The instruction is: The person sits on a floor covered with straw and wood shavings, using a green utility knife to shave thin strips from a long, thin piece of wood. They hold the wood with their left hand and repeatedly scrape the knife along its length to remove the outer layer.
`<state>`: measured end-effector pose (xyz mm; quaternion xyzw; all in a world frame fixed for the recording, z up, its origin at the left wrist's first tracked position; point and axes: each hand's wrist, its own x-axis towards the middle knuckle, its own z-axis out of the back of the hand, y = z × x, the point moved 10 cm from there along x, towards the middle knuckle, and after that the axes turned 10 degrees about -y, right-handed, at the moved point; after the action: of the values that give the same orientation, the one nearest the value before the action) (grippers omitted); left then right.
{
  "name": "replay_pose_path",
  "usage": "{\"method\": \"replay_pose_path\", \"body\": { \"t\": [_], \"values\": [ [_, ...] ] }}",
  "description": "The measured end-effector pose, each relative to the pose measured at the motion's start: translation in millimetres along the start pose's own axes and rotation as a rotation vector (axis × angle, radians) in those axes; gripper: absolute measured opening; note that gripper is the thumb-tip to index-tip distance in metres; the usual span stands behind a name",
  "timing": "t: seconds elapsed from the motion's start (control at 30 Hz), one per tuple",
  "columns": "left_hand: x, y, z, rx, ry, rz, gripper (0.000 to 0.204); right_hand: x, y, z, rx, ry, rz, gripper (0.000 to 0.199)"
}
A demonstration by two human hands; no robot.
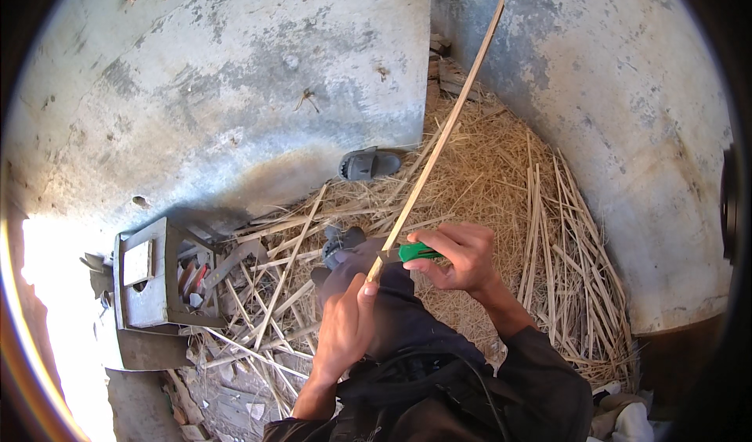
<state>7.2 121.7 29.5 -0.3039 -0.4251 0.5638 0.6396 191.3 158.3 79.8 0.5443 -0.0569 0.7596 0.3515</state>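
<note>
A long, thin wooden strip (439, 146) slants up and away from me, its near end pinched in my left hand (343, 331). My right hand (462, 258) is closed around the green handle of a knife (417, 251). The knife's dark blade lies against the strip just above my left fingertips. My thumb and forefinger grip the handle from either side. Beneath the strip are my legs in dark trousers.
Straw and shavings (486, 156) cover the floor. Split strips (580, 262) lie heaped on the right, with more scattered on the left. A grey wooden box (149, 309) holding small items stands at left. A dark sandal (370, 164) lies by the weathered wall (258, 66).
</note>
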Motion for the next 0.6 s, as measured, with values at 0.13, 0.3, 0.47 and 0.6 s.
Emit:
{"method": "replay_pose_path", "body": {
  "t": [0.13,0.3,0.47,0.6],
  "values": [
    [-1,-1,0,0.019,0.003,0.006,0.047,-2,0,1,-0.015,-0.006,0.009,0.04],
    [-1,-9,3,0.021,-0.028,-0.003,0.034,-1,1,0,-0.025,0.005,0.018,0.039],
    [-7,-1,1,0.077,0.018,0.047,0.03,-5,-24,14,-0.027,-0.163,-0.063,0.034],
    [-39,18,-12,0.088,0.085,0.072,0.027,-5,-134,61,-0.207,-0.33,-0.409,0.037]
  ]
}}
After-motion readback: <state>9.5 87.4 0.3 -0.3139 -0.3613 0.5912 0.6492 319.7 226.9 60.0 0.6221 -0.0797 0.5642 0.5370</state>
